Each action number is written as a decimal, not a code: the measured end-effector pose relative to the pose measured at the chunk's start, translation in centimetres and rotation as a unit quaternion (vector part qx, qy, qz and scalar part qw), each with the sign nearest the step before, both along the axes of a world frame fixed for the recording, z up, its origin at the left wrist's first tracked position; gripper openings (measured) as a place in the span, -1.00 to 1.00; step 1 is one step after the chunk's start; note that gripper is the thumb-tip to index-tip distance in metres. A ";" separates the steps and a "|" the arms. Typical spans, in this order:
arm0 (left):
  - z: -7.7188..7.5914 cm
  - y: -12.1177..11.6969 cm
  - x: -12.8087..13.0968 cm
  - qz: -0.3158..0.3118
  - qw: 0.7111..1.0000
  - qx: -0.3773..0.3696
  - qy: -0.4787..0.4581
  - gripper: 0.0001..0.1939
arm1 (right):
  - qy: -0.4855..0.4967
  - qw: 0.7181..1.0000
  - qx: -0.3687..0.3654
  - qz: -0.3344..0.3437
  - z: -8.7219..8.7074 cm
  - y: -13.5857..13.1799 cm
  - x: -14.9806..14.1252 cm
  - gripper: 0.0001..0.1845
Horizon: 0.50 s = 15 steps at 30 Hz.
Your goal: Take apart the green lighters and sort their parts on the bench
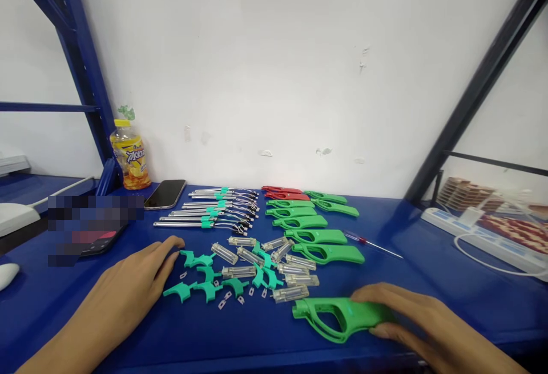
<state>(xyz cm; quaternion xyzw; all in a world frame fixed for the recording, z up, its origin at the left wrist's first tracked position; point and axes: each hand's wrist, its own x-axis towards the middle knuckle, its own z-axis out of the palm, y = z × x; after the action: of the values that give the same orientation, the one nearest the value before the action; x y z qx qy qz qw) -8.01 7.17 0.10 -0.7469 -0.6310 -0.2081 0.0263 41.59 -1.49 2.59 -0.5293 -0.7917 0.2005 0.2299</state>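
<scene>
My right hand (pixel 411 311) grips the handle end of a green lighter shell (pixel 317 307) near the front edge of the table. Thumb and fingers lie on either side of that handle, and its nozzle end points left. On the left, my left hand (pixel 135 274) rests on the table with loosely bent fingers and nothing visible in it. Its fingertips are beside the teal triggers (pixel 208 290). Small pale clips (pixel 228 295) lie among these triggers. Between my hands are several clear fuel tanks (pixel 238 272), some close to the held shell.
Metal lighter tubes with wires (pixel 184 224) lie in a stack behind. More green shells (pixel 327 253) and red shells (pixel 286 195) are lined up beside a screwdriver (pixel 377 245). A phone (pixel 165 194) and drink bottle (pixel 132 160) stand back left; a power strip (pixel 483 240) lies right.
</scene>
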 end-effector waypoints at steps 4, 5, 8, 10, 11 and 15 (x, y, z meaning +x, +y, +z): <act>-0.5 0.2 -0.2 -0.003 1.000 0.012 -0.006 -0.45 | 0.003 0.997 0.064 -0.053 -0.1 0.3 1.8 -0.57; -0.7 0.3 -0.3 -0.002 1.000 0.015 -0.008 -0.45 | 0.002 0.993 0.085 -0.080 -0.1 0.5 2.8 -0.55; -1.0 0.5 -0.8 0.003 1.000 0.025 -0.014 -0.42 | -0.004 0.973 0.149 -0.178 0.2 1.5 6.5 -0.46; -0.8 0.7 -1.0 0.006 0.999 0.032 -0.014 -0.42 | -0.029 0.961 0.161 -0.223 0.6 2.5 9.1 -0.44; -0.6 0.9 -1.0 0.005 0.999 0.034 -0.013 -0.43 | -0.049 0.957 0.156 -0.238 0.6 3.0 10.3 -0.45; 0.9 1.7 -0.6 -0.019 0.999 0.043 0.002 -0.45 | -0.084 0.949 0.156 -0.261 -0.3 5.1 13.7 -0.52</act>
<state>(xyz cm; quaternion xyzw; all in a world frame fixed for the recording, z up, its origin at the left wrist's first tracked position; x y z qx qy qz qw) -8.61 8.88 0.95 -0.7575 -0.6069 -0.2341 0.0552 55.28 3.66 2.34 -0.6898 -0.6636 -0.0380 0.2868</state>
